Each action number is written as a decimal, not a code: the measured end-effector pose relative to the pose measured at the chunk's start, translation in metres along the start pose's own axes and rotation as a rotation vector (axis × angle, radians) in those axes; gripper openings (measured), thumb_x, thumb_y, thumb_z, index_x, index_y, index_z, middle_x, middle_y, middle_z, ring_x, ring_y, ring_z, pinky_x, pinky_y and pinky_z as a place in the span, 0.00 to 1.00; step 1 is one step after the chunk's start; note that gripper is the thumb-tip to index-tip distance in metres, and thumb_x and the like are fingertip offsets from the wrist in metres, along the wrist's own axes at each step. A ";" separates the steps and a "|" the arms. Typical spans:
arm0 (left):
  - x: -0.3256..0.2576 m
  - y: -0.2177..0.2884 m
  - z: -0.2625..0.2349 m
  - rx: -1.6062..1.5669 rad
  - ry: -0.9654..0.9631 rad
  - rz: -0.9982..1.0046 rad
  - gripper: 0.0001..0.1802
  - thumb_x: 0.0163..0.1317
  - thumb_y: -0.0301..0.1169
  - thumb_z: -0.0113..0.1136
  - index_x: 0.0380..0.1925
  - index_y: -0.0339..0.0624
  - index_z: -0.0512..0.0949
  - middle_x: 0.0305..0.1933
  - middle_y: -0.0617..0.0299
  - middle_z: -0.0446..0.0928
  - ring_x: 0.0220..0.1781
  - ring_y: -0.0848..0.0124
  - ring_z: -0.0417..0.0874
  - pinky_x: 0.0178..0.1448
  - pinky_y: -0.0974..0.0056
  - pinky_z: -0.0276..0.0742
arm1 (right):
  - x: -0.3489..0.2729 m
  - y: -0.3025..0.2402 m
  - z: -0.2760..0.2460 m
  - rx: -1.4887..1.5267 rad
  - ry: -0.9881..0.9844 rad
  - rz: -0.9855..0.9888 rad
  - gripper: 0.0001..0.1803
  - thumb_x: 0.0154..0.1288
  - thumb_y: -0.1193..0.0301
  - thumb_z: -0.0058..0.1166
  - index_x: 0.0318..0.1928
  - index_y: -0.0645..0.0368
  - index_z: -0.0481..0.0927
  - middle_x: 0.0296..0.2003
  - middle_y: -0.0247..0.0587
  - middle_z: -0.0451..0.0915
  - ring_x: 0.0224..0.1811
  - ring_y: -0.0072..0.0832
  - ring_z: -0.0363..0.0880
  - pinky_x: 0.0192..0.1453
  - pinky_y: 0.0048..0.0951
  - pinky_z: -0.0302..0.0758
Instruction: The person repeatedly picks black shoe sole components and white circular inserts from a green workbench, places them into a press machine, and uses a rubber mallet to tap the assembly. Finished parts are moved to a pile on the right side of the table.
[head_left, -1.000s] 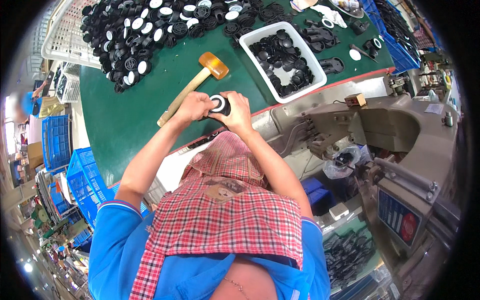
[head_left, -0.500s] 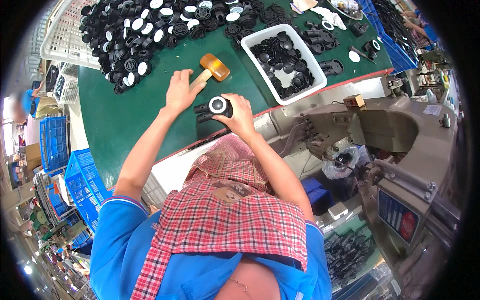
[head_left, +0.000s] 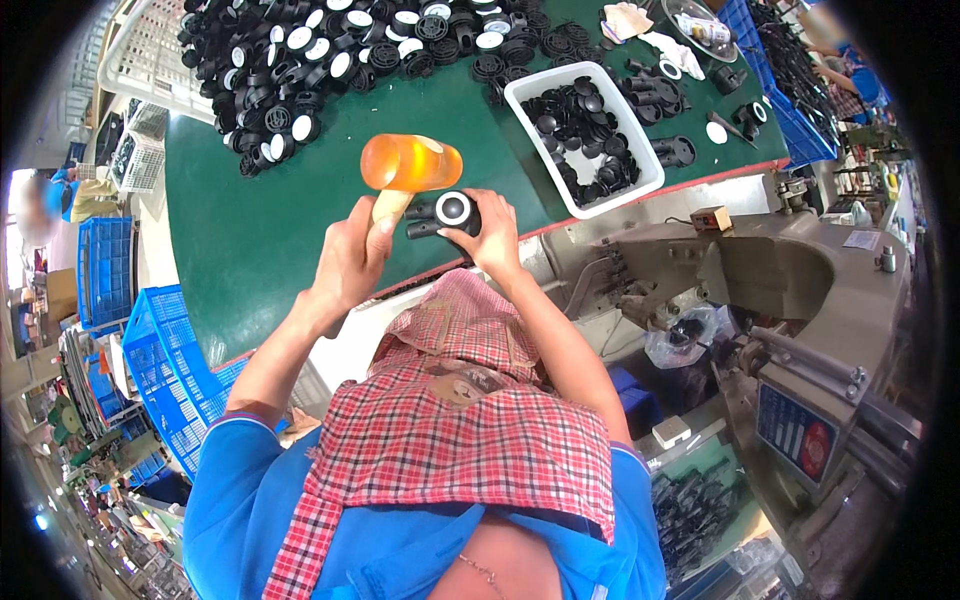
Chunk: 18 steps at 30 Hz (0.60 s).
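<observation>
My left hand [head_left: 350,252] is closed round the wooden handle of a mallet [head_left: 412,163] with an amber, see-through head. The mallet is lifted off the table, its head up and close to the black part. With my right hand [head_left: 490,232] I grip a black plastic caster housing [head_left: 425,222] at its right side, low over the table's near edge. A white ring with a black domed centre [head_left: 454,209] faces up on this part. Two black prongs of it point left, partly behind the mallet handle.
A white bin [head_left: 584,140] of black round caps stands to the right on the green table [head_left: 250,250]. Black wheel parts [head_left: 300,60] are heaped at the far left. Loose black housings [head_left: 655,95] lie beyond the bin. A large metal machine [head_left: 780,260] stands at right, blue crates [head_left: 165,350] at left.
The mallet lay on the table with my left hand at its handle; now that hand has raised it and drawn it nearer. My right hand keeps its grip on the housing.
</observation>
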<state>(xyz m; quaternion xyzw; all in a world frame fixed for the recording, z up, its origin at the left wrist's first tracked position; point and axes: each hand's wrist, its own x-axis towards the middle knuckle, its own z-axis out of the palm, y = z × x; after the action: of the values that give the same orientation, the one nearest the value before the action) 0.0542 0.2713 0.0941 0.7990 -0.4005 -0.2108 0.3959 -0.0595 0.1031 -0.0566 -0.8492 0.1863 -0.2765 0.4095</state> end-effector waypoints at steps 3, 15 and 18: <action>0.005 -0.063 0.036 0.468 -0.066 0.033 0.15 0.70 0.38 0.52 0.36 0.35 0.68 0.22 0.43 0.77 0.26 0.44 0.81 0.26 0.46 0.73 | -0.004 -0.005 0.002 -0.009 -0.018 0.014 0.34 0.42 0.63 0.74 0.51 0.59 0.75 0.46 0.44 0.78 0.50 0.44 0.74 0.57 0.42 0.66; 0.016 -0.070 0.044 0.429 -0.025 0.028 0.22 0.68 0.48 0.53 0.36 0.36 0.68 0.22 0.40 0.78 0.27 0.39 0.80 0.29 0.42 0.76 | 0.003 0.002 0.003 -0.015 0.015 0.010 0.34 0.41 0.62 0.74 0.50 0.59 0.75 0.45 0.44 0.78 0.50 0.44 0.74 0.56 0.43 0.67; 0.062 -0.078 0.041 0.494 0.152 -0.045 0.21 0.68 0.47 0.53 0.35 0.37 0.69 0.24 0.41 0.79 0.29 0.40 0.81 0.30 0.41 0.75 | -0.002 -0.001 0.004 -0.034 0.040 0.018 0.34 0.41 0.61 0.74 0.49 0.59 0.75 0.44 0.45 0.78 0.48 0.45 0.75 0.55 0.42 0.69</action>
<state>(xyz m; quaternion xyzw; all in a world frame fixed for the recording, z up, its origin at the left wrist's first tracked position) 0.1011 0.2309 0.0062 0.8937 -0.3912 -0.0547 0.2130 -0.0584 0.1074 -0.0588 -0.8488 0.2066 -0.2864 0.3935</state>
